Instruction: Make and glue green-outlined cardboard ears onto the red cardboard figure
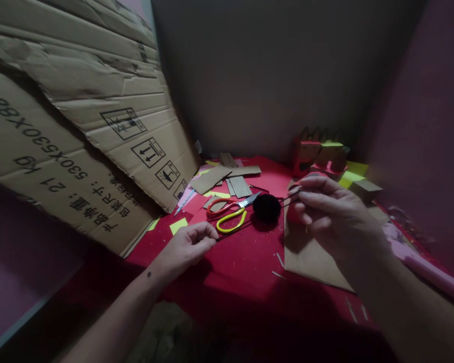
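Note:
A black ball of yarn (267, 208) sits at the middle of the red-covered table, with dark strands running out on both sides. My left hand (192, 243) is closed in a pinch on the strand at its left. On the other side, my right hand (323, 206) pinches the strands a little above a piece of cardboard (314, 257). Scissors (231, 214) with one red and one yellow handle lie just left of the yarn ball, their blades partly behind it.
Cardboard strips (238, 184) and coloured paper scraps lie at the back. Small decorated boxes (321, 156) stand at back right, beside yellow paper (353, 174). A large printed carton (91, 116) leans along the left. Walls close off the back and right.

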`<state>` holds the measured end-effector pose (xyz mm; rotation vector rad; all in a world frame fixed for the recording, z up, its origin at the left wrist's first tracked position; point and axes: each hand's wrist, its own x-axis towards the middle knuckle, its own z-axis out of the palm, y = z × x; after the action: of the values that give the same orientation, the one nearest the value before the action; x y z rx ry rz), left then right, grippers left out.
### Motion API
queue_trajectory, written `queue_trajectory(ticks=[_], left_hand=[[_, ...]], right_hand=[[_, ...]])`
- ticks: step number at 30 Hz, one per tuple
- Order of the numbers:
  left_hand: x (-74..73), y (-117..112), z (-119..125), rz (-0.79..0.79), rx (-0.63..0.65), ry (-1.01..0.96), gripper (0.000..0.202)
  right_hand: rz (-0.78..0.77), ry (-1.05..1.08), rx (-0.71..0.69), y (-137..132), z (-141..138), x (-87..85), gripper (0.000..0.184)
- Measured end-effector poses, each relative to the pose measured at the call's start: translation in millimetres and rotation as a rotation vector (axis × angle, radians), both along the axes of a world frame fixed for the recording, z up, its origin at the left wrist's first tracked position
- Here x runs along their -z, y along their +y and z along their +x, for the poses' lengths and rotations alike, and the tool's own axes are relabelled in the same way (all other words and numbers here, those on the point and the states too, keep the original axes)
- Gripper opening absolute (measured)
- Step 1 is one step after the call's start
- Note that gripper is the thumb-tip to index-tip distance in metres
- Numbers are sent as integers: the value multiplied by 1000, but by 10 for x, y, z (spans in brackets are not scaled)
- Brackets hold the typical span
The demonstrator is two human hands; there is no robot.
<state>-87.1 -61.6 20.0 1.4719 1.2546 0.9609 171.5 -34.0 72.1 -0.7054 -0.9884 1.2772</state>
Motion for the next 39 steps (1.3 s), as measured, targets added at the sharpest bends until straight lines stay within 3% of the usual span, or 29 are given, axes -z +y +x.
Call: queue_trajectory(ticks=[10,16,21,24,29,34,39], left_hand=[[-27,-42,-47,244,35,323,10],[-18,-63,-103,268,-108,369,13],[-211,-139,-120,123,-204,325,20],[-347,-181,-152,127,-290,315,23],[-505,-239,-243,235,-403,367,21],[-587,-310,-286,523,-491,689,17],[-619,-307,-386,701,-574,830,17]], right_hand=[[134,-104,124,-117,-67,7,13],[188,-294,206,-93,-66,98,6],[162,-478,195,-80,-94,149,5],[149,-547,154,-71,-137,158,5],[184,-679,80,48,-233,254,13],[248,-837,24,218,-406,398,14],[210,-984,-38,333,-631,379,11]])
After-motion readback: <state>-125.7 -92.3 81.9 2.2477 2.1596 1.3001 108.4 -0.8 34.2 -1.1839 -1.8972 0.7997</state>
